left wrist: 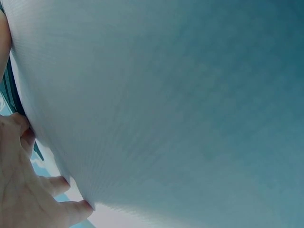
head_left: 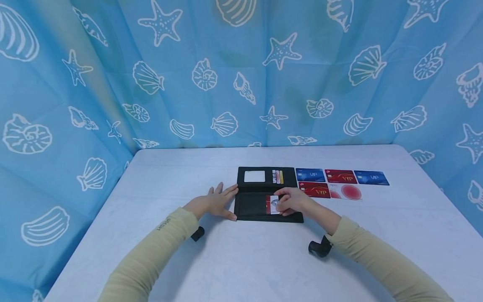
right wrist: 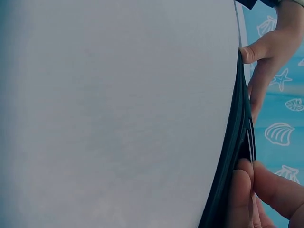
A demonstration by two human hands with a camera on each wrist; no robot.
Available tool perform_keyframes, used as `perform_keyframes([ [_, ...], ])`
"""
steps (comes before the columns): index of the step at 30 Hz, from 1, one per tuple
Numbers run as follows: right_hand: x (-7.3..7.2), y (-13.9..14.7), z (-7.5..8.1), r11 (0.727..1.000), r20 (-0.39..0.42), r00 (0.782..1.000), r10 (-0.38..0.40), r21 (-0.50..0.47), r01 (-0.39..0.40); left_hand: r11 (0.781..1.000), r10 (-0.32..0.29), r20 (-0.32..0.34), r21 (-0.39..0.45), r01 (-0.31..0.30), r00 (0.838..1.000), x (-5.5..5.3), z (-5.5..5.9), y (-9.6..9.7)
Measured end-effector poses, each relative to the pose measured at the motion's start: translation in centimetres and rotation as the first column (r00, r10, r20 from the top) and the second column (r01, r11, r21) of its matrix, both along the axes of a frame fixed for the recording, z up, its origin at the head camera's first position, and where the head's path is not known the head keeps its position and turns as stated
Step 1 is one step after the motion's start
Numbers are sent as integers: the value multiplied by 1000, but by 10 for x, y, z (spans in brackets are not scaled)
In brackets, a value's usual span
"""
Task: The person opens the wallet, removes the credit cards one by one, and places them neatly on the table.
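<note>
A black wallet (head_left: 250, 204) lies unfolded on the table. My left hand (head_left: 218, 203) rests at its left edge with the fingers spread, thumb near the lower corner and fingertips by the fold. Over the wallet's lower half, my right hand (head_left: 296, 201) pinches a white card (head_left: 274, 203) between thumb and fingers at its right side. Red shows along the left of that card, at the pocket. In the right wrist view the thumb (right wrist: 275, 190) and fingers close on a thin edge beside the wallet (right wrist: 232, 123). The fingertips hide part of the card.
Right of the wallet lie blue VIP cards (head_left: 310, 174) (head_left: 371, 177), red VIP cards (head_left: 341, 176) (head_left: 314, 190) and a pale card with a red circle (head_left: 351, 191). Several cards (head_left: 277, 176) sit in the wallet's upper half. A blue shell-print curtain (head_left: 241, 63) hangs behind the white table (head_left: 181, 167).
</note>
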State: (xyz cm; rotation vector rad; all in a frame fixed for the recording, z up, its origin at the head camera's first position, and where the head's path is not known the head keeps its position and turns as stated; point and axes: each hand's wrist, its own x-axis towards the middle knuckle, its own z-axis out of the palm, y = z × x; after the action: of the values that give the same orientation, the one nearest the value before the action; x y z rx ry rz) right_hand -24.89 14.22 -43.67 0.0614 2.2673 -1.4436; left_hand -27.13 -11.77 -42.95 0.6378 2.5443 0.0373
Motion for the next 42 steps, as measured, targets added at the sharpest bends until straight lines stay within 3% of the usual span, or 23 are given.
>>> perform_keyframes([
  [10,3,9,2,999,24,999,-43,-14,43,1000,2,-6,2,-2,1000,2,3,1],
  [42,14,39,5,997,44,996,-72,-32,73,1000,0,-5,-8,-1,1000,2,1,1],
])
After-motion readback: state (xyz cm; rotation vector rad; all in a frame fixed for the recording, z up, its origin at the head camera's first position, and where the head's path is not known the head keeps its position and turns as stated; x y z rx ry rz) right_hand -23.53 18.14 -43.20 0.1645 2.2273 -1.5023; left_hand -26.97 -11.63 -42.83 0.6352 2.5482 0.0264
